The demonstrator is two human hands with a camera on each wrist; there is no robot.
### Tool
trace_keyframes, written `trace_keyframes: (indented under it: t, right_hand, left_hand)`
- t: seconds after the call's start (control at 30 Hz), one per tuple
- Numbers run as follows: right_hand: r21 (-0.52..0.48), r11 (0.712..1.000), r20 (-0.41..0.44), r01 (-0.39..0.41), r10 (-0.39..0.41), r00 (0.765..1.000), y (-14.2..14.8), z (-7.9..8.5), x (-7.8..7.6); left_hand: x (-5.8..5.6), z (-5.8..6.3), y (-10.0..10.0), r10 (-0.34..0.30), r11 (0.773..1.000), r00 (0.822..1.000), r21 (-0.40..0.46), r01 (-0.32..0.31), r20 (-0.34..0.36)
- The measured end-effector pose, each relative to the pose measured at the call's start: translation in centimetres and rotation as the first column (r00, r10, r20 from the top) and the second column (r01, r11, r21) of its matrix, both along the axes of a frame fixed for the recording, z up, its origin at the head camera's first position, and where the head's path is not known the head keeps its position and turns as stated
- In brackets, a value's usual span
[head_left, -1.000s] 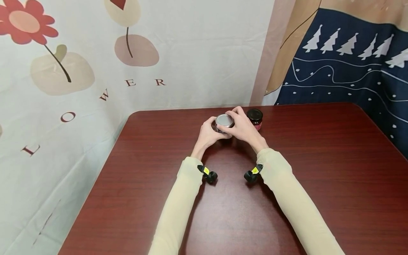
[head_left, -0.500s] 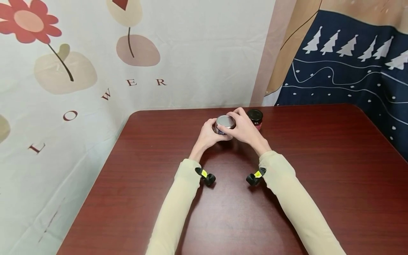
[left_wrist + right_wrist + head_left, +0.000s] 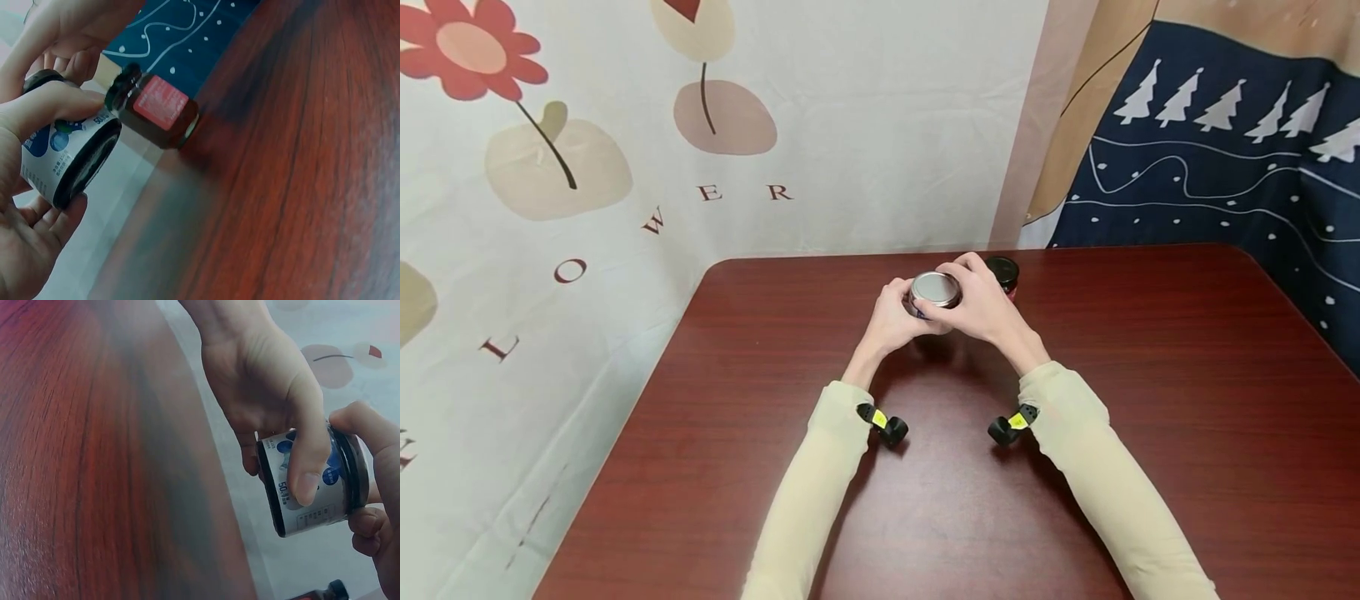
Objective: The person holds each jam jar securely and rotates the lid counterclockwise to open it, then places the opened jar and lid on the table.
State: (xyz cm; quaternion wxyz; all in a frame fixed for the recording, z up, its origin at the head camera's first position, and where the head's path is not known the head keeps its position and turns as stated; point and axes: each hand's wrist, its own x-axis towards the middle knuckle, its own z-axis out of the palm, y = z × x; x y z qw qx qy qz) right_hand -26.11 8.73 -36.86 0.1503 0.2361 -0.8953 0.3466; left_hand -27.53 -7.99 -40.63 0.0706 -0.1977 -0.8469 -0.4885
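Gripping silver-lidded jar (image 3: 935, 288), hands (image 3: 983, 307) partly hide label (image 3: 59, 144), black-lidded jar (image 3: 1004, 271).

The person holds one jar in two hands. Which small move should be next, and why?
Probably a gentle twist of the lid with the right hand: it grips around the lid's edge, while the left hand holds the labelled body of the jar, which could keep it from turning. The lid appears to be on.
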Motion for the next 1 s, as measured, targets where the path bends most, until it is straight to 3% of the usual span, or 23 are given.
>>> trace_keyframes:
  t: [0.6, 1.0]
  right_hand:
    - [0.016, 0.998, -0.030, -0.059, 0.060, 0.998, 1.1, 1.0, 1.9]
    - [-0.007, 0.996, -0.072, -0.087, 0.086, 0.994, 2.1, 1.6, 3.0]
  left_hand:
    - [2.5, 1.6, 0.7, 0.048, 0.992, 0.998, -0.114, -0.053, -0.044]
    - [3.8, 2.1, 1.5, 0.065, 0.991, 0.994, -0.115, -0.075, -0.085]
